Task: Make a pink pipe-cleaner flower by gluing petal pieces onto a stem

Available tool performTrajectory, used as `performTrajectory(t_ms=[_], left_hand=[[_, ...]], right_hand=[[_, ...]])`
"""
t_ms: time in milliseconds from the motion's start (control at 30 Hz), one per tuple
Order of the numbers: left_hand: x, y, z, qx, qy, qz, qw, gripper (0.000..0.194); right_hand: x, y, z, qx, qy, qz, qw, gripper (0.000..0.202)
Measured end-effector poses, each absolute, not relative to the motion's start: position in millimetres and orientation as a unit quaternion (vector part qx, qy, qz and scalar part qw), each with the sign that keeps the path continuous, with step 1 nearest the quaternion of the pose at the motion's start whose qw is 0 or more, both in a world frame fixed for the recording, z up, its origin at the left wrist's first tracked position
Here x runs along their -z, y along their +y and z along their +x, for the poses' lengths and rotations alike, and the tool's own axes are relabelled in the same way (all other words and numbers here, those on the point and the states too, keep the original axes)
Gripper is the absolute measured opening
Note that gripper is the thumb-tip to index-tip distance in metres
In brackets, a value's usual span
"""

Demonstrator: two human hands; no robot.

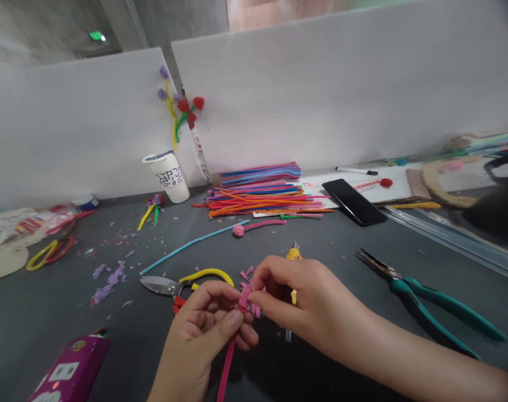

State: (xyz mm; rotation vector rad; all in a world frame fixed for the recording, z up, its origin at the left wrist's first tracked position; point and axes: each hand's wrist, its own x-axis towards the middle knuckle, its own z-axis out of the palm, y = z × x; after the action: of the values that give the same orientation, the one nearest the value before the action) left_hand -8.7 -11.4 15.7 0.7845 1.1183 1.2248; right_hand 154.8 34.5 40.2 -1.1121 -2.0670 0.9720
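Observation:
A pink pipe-cleaner piece (245,296) with short cut tufts at its top is held between both hands near the lower middle. My left hand (207,329) is closed on it from below, thumb and fingers pinched, and a dark pink stem (226,371) hangs down beneath. From the right, my right hand (298,290) pinches the tufts with thumb and forefinger. Just behind my left hand lie scissors (170,286) with yellow and red handles. A yellow tool (294,253) is partly hidden behind my right hand. Loose pink bits lie beside the fingertips.
Teal-handled pliers (408,287) lie right, below a black phone (354,202). Pipe cleaners (258,198) are piled at the back near a white cup (168,176). A pink-headed stem (238,230), blue stem (195,242), purple scraps (109,283) and purple box (72,368) also show.

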Motion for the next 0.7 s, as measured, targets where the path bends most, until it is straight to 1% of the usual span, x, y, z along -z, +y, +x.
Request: performTrajectory(t_ms=[267, 367, 467, 567, 700], left_hand=[[-20.4, -14.3, -3.7, -0.550, 0.457, 0.321, 0.621, 0.018], [-22.8, -14.7, -3.6, -0.555, 0.448, 0.297, 0.635, 0.022], [-23.3, -13.7, -6.6, -0.559, 0.432, 0.290, 0.646, 0.024], [-21.1, -12.8, -10.6, -0.571, 0.423, 0.296, 0.638, 0.025], [-17.9, -13.1, -11.6, -0.593, 0.445, 0.305, 0.597, 0.027]], right_hand=[[-38.9, 27.1, 155.0, -0.317, -0.798, -0.387, 0.335, 0.011], [-38.5, 24.2, 157.7, -0.280, -0.804, -0.360, 0.382, 0.008], [-36.0, 21.7, 159.0, -0.201, -0.823, -0.314, 0.429, 0.005], [-31.0, 19.7, 156.9, -0.139, -0.844, -0.280, 0.435, 0.009], [-24.1, 18.3, 153.0, -0.124, -0.851, -0.270, 0.433, 0.015]])
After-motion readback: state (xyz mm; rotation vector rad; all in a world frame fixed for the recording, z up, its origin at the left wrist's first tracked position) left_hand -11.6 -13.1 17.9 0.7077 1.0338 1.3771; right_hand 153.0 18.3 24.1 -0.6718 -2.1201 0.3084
